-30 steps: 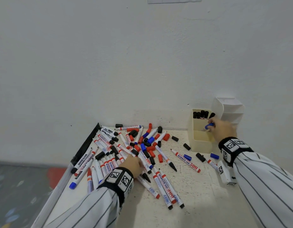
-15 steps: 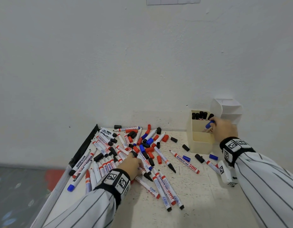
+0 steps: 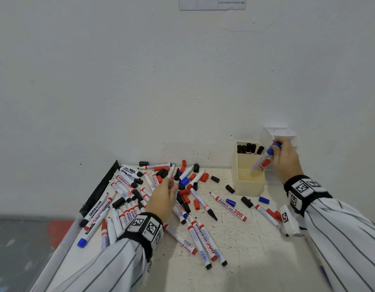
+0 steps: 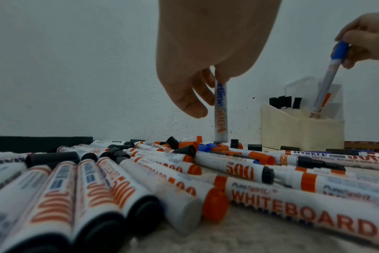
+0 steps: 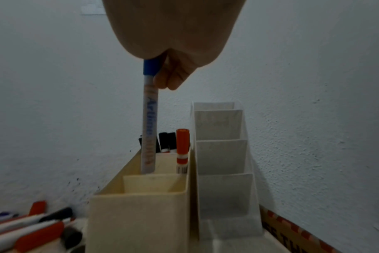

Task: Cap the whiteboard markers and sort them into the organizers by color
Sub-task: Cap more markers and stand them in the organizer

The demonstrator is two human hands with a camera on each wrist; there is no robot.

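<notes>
Right now you're mid-drop on the sorting step: your right hand (image 3: 284, 160) has its grip pinched around the cap end of a blue-capped marker (image 5: 149, 118), held nearly upright with the bottom end dipping into the middle compartment of the cream organizer (image 5: 138, 215). Heads up, there's already a red-capped marker (image 5: 182, 150) standing in that same slot as far as I can tell from the right wrist view, and the black-capped markers (image 3: 248, 148) sit in the back compartment. So if you're sorting by color, I'd think twice before letting go there. The white organizer (image 5: 222, 154) just beside it shows nothing in the tiers I can see, and the front slot of the cream one looks free too.

Meanwhile your left hand (image 3: 161, 199) is grasping an uncapped black marker (image 3: 176, 177), tip pointing up, lifted above the pile of markers (image 3: 140, 207) on the bench (image 3: 256, 260). That one needs a cap next. There are loose black caps (image 3: 229, 189) lying near the cream organizer, so once the right hand is free, grab one of those and press it on.

Plenty left in the pile, so you're early on.
</notes>
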